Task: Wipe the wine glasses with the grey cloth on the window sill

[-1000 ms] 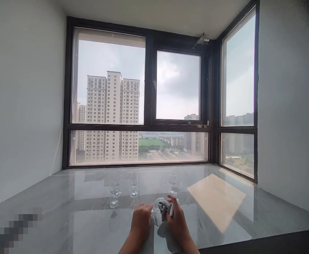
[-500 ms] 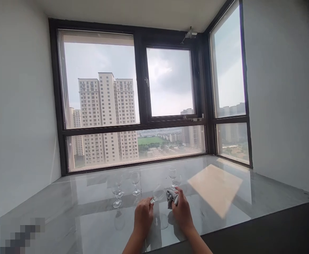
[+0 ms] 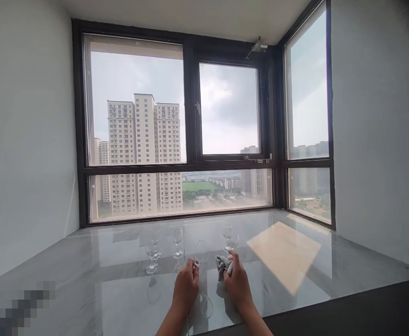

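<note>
My left hand [image 3: 186,285] is closed round the stem of a clear stemmed glass [image 3: 201,252], whose bowl tilts up and to the right. Its rim is faint against the shiny surface. In my right hand [image 3: 238,282] is a bunched grey cloth [image 3: 222,267], pinched between thumb and fingers. A gap lies between the cloth and the held glass. Beyond my right hand stands another stemmed glass [image 3: 227,235], with a second glass [image 3: 235,241] close by, partly overlapping it. To the left of my left hand, several more stand upright, among them a front glass [image 3: 151,255] and a rear glass [image 3: 177,242].
The glossy grey sill [image 3: 127,298] mirrors the glasses and the window. A dark-framed window [image 3: 186,165] runs along its back, white walls [image 3: 25,140] flank it, and a patch of sunlight [image 3: 285,254] falls at right. A blurred, pixelated area covers the lower left corner.
My left hand has shifted slightly left with the glass, which is turned more upward. My right hand and the cloth have also moved a little left. The camera view has tilted slightly.
</note>
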`<move>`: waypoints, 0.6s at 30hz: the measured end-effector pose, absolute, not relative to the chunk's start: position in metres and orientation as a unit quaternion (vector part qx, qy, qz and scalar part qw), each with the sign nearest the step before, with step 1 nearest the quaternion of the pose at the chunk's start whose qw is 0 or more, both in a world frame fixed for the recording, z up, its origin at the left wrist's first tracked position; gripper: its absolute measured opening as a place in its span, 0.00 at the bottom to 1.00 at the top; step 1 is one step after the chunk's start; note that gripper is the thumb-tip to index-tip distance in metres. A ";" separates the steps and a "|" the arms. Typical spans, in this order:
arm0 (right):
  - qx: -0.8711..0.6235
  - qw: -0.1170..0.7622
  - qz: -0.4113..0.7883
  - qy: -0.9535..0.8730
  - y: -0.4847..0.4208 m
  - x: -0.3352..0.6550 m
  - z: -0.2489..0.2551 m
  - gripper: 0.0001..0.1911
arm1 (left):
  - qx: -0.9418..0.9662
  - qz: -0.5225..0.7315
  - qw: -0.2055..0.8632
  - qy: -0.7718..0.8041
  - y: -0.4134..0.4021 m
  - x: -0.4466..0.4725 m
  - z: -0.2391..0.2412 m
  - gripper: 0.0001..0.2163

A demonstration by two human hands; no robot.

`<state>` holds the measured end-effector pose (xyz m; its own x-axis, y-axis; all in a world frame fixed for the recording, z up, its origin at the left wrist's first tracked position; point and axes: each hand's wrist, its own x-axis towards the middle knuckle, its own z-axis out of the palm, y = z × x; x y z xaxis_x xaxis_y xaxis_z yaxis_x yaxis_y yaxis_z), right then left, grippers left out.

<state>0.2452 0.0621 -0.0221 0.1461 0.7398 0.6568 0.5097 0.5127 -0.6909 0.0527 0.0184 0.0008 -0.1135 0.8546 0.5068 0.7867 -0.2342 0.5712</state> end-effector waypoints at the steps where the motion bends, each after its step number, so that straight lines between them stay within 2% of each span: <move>1: -0.485 0.583 0.103 -0.644 0.062 0.245 -0.023 0.28 | 0.664 0.431 0.045 0.610 0.020 0.052 -0.001 0.08; 6: -0.488 0.593 0.115 -0.630 0.069 0.244 -0.028 0.28 | 0.658 0.486 0.068 0.570 0.035 0.046 -0.016 0.06; 13: -0.489 0.590 0.111 -0.633 0.069 0.246 -0.026 0.28 | 0.623 0.533 0.056 0.570 0.037 0.044 -0.014 0.10; 18: -0.493 0.589 0.115 -0.630 0.071 0.246 -0.029 0.27 | 0.617 0.560 0.087 0.546 0.035 0.042 -0.009 0.11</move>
